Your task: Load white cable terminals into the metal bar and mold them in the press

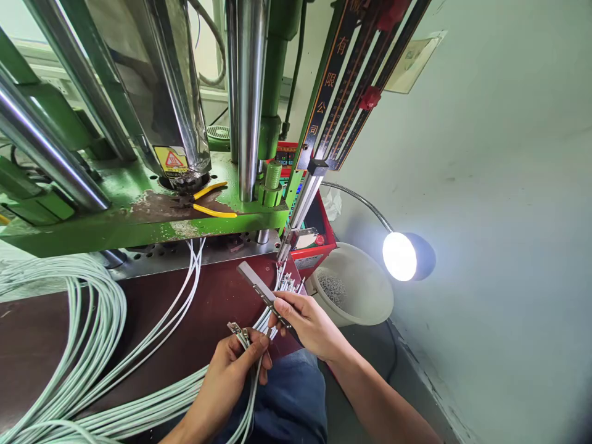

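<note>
While the lamp glares, both hands work before the press.
The left hand is clenched around white cables at the brown table's near edge; the right hand pinches a grey bar, angled up, near the bucket.

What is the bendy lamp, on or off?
On. The lamp glows bright white and casts light on the wall beside it.
</note>
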Motion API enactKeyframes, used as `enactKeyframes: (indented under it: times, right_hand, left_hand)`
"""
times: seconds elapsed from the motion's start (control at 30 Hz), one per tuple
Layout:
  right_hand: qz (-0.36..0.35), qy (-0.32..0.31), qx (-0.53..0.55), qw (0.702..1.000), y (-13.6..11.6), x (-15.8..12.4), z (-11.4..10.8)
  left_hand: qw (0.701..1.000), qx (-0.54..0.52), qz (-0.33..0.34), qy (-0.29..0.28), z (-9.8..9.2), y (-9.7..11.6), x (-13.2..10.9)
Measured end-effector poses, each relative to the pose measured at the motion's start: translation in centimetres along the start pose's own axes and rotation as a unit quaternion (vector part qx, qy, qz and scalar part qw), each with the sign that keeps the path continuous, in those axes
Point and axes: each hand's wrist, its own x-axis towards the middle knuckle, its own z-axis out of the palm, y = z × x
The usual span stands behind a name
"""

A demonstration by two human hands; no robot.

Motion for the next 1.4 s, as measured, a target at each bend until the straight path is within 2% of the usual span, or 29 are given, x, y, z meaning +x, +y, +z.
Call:
enactKeyframes:
  times: [0.07, 0.27, 0.57, 0.73, 0.9, 1.03, 1.13, 1.23, 1.4]
  right_hand:
    - [-0.003, -0.016, -0.009, 1.0, 0.2, 0.3, -0.2]
    - [0.043, -0.028, 0.058, 0.997, 0.9, 0.5, 0.1]
    - [-0.004, -0.02, -0.074, 0.997, 0.1, 0.4, 0.0]
    - [-0.013, -0.033, -0.093, 0.995, -0.1, 0.1, 0.4]
    - [0.014, -0.092, -0.044, 0.995, -0.4, -0.1, 0.4]
    - [0.012, -0.055, -0.077, 0.995, -0.5, -0.1, -0.5]
    - [0.026, -0.039, -0.075, 0.996, -0.8, -0.1, -1.3]
    - [0.024, -0.055, -0.063, 0.996, -1.1, -0.2, -1.6]
    - [0.04, -0.071, -0.041, 0.996, -1.4, -0.4, -1.4]
  left_hand:
    - [1.0, 0.019, -0.009, -0.007, 0.1, -0.3, 0.2]
    - [0.999, 0.022, -0.024, -0.009, 0.6, -1.0, 0.6]
    - [0.999, 0.035, -0.027, -0.005, 0.7, -0.4, 0.6]
    - [0.999, 0.028, -0.021, 0.004, 1.0, -0.4, 0.7]
    - [0.999, -0.018, -0.044, -0.01, 0.9, -0.5, 0.6]
    - [0.995, -0.078, -0.053, -0.02, 0.5, -0.6, 0.6]
    - [0.997, -0.068, -0.035, -0.008, 0.4, -0.4, 0.4]
    - [0.998, -0.061, -0.022, -0.01, 0.8, -0.1, 0.1]
    - [0.997, -0.046, -0.023, -0.051, 1.0, 0.0, -0.1]
